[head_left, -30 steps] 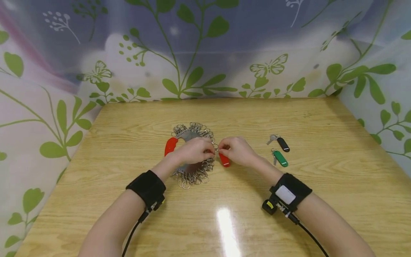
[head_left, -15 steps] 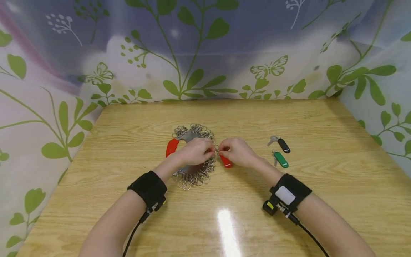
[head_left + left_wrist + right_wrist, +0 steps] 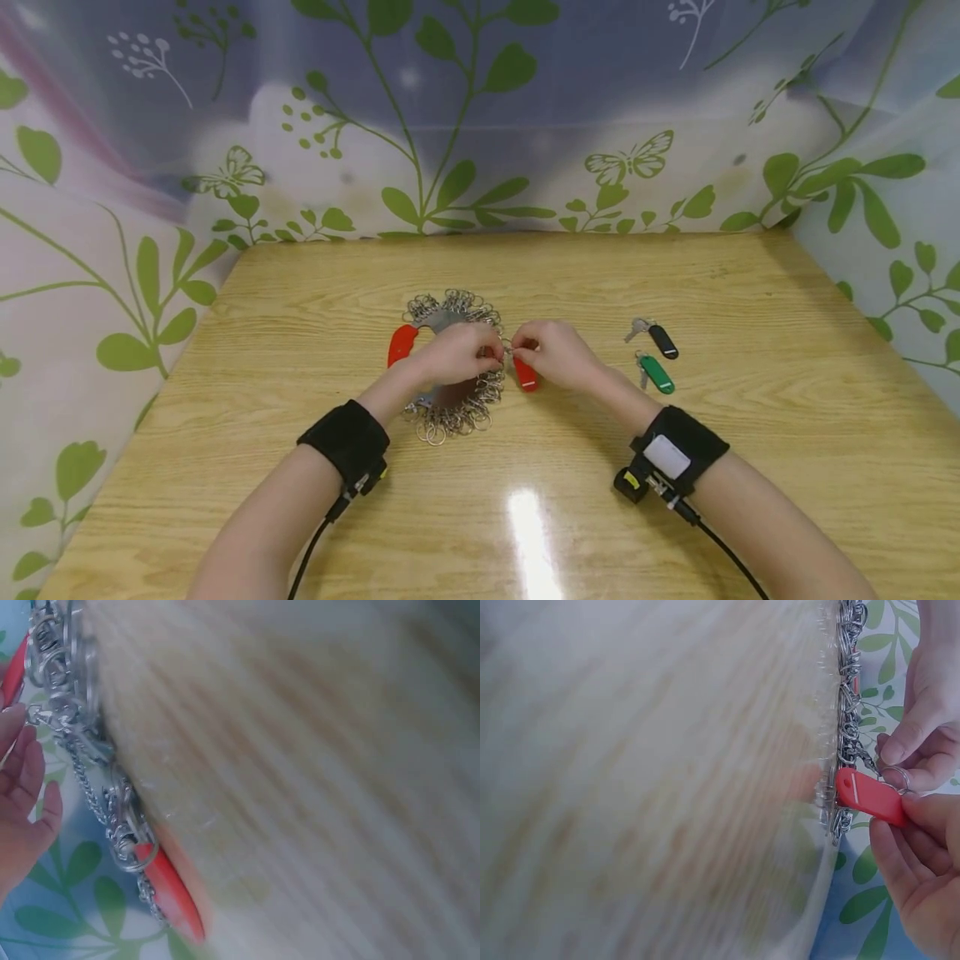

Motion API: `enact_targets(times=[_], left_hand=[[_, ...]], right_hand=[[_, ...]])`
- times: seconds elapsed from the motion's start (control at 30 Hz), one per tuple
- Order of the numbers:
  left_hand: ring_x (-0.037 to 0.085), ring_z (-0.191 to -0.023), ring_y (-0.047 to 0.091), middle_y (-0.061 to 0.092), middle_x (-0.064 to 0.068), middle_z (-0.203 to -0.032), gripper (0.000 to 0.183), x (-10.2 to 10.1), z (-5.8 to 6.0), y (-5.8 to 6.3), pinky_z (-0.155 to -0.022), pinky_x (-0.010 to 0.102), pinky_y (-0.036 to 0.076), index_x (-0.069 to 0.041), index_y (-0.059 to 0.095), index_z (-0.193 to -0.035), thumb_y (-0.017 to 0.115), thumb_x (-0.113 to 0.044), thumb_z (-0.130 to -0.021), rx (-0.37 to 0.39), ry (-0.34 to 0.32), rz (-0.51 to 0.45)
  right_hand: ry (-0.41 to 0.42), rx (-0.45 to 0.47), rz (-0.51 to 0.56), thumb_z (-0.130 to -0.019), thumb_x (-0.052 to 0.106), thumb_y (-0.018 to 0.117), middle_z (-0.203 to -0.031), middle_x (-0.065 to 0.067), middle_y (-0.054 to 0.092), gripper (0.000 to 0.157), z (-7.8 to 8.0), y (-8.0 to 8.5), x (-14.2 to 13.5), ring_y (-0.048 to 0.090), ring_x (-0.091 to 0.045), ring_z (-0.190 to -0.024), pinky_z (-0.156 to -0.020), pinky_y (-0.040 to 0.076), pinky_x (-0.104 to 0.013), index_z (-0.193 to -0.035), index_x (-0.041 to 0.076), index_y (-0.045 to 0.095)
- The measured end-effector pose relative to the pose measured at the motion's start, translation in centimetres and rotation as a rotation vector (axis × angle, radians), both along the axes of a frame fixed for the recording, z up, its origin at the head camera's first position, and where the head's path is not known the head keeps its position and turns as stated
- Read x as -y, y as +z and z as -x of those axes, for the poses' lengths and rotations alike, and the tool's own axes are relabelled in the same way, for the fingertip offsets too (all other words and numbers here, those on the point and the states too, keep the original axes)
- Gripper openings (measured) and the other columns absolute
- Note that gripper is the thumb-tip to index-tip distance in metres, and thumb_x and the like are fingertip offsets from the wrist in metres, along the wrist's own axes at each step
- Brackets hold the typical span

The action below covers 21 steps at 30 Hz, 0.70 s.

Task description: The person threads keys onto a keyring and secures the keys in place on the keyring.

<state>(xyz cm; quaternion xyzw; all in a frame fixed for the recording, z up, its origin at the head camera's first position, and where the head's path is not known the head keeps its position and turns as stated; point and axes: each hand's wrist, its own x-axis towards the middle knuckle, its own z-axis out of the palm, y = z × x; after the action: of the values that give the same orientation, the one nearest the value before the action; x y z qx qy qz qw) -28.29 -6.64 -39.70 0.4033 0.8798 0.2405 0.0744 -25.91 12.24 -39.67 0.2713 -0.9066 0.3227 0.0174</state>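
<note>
Near the table's middle lies a round metal plate with a red handle, its edge crowded with metal clasps and rings. My left hand reaches across the plate and pinches a metal ring at its right edge. Beside it, my right hand pinches a red key tag between thumb and fingers. In the right wrist view the red tag's ring end meets the fingertips of both hands. Whether a key hangs from the red tag is hidden.
To the right lie a black key tag with a key and a green key tag with a key. Patterned cloth stands round the wooden table. Both wrists wear black bands with cables.
Both hands stay nearly in place at the ring. The red key tag tilts slightly between the right fingers. The view has shifted a little.
</note>
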Motion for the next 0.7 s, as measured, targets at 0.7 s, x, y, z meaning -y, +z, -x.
enact_targets(times=[0.7], left_hand=[[0.010,-0.064,0.044,0.050,-0.006,-0.075,0.008,-0.5,0.2,-0.2,-0.061,0.028,0.039,-0.016,0.056,-0.080,0.053,-0.015,-0.088,-0.173,-0.009,0.052]], right_hand=[[0.050,-0.032,0.041,-0.080,0.007,0.061,-0.079,0.002,0.061,0.004,0.1,-0.5,-0.4,0.053,-0.005,-0.070,-0.062,0.046,-0.027,-0.081,0.009,0.064]])
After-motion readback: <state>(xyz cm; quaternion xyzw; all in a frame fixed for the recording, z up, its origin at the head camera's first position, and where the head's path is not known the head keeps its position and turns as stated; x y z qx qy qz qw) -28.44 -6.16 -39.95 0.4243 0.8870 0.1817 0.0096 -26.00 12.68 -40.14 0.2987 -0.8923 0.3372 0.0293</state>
